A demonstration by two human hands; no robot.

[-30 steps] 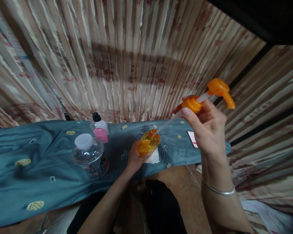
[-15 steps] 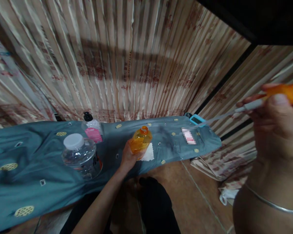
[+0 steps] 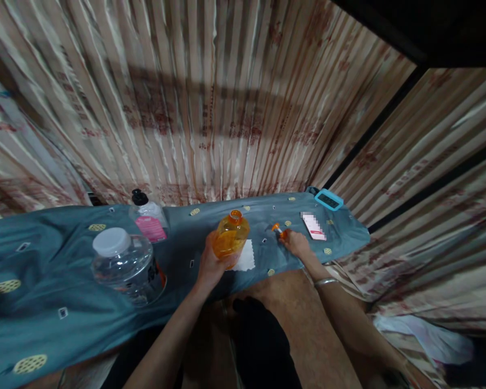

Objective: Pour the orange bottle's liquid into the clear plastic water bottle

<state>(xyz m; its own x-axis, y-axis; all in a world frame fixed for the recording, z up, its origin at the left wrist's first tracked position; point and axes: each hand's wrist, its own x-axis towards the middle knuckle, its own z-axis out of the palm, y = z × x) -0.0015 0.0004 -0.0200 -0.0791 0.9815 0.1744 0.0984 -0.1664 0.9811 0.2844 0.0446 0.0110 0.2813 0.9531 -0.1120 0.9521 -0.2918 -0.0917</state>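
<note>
My left hand [image 3: 211, 265] is wrapped round an orange see-through bottle [image 3: 231, 237] whose neck is uncapped. The bottle is held upright over a small white cloth [image 3: 246, 256] on the table; whether it touches the table cannot be told. To the right, my right hand [image 3: 295, 243] is closed on an orange pump head [image 3: 281, 231], low over the table surface. Its dip tube does not show clearly here. A phone [image 3: 314, 226] with a lit screen lies just right of that hand.
A patterned blue-green cloth [image 3: 178, 292] covers the narrow table. On its left stand a large clear jar [image 3: 125, 267] with a white lid and a pump bottle [image 3: 149, 216] with a pink label. A blue-framed digital clock [image 3: 329, 200] sits at the far right. Curtains [image 3: 210, 108] hang behind.
My right hand has come down and left from the raised right side to the table, carrying the pump head. My left hand still holds the orange bottle in nearly the same place.
</note>
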